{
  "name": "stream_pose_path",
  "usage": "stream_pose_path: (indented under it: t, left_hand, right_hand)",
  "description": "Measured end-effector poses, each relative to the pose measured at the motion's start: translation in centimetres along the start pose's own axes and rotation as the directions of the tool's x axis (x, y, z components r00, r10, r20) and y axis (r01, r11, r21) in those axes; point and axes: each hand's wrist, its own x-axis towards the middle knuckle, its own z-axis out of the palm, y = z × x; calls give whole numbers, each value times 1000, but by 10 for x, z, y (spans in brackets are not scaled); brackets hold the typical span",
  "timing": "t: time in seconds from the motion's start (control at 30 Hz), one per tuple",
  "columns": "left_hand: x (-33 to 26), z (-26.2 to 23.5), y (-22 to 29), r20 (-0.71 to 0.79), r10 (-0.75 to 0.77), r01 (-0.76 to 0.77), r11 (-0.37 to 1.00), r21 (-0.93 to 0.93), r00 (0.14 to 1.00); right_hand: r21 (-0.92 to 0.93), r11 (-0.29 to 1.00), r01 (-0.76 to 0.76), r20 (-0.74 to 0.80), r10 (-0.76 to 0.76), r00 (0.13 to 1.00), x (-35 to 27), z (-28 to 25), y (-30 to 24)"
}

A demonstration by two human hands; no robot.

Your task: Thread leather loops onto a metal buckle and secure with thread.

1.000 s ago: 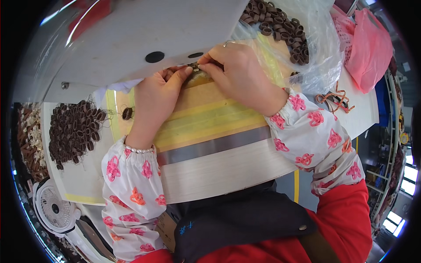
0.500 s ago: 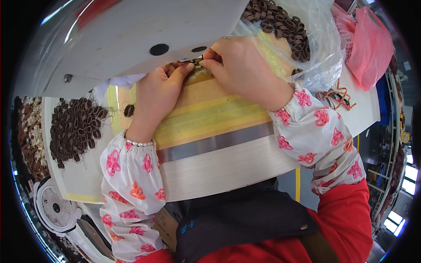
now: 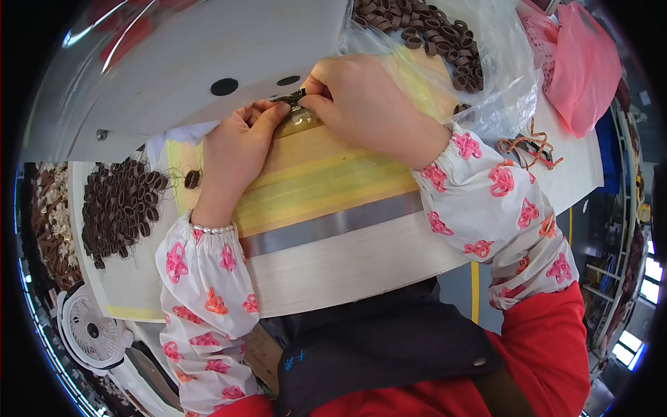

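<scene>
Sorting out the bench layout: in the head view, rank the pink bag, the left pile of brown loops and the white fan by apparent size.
1. Left loop pile.
2. Pink bag, close to the pile; fisheye rim makes it unsure.
3. White fan.

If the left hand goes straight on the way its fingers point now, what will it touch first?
Probably the right hand: the left hand points up and right at the small dark piece both pinch. Depth is unclear.

Both hands (image 3: 306, 118) have crept slightly toward the machine (image 3: 187, 62).
</scene>
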Motion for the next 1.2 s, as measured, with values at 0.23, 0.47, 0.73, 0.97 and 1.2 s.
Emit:
stream_pose_path:
  t: [0.23,0.47,0.73,0.97,1.2]
  left_hand:
    - [0,0,4,35,42,-44,999,32,999]
    - [-11,0,6,-127,418,-397,903,163,899]
    - [-47,-52,-30,-129,502,-369,764,529,855]
    - [-54,-54,-11,-188,456,-307,799,517,870]
    - [-31,9,5,-95,557,-483,782,394,825]
  right_hand:
    - [-2,999,-45,58,45,997,-2,-2,1]
    - [5,997,81,-31,-80,996,-4,-1,4]
    - [-303,952,-38,-125,-1,992,0,-67,36]
    - [-553,833,-31,-82,-17,997,-2,-74,73]
    - [-609,784,-117,-31,124,992,7,-70,64]
